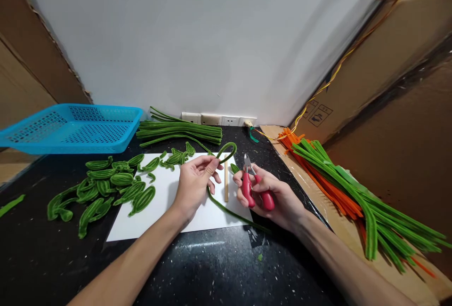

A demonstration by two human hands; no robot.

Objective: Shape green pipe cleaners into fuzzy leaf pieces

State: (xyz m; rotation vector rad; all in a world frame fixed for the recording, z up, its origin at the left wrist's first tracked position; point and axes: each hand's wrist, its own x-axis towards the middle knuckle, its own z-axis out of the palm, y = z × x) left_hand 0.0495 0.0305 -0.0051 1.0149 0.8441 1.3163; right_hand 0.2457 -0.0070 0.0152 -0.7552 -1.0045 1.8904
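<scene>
Above the white paper (213, 217), the left hand (194, 181) is pinching a looped green stem (229, 144), whose tail is trailing past the paper's near right corner. By the right edge, the right hand (278, 194) is gripping red-handled pliers (247, 188).

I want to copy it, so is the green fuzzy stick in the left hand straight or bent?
Bent: the green fuzzy stick curves round into a loop just beyond the left hand.
</scene>
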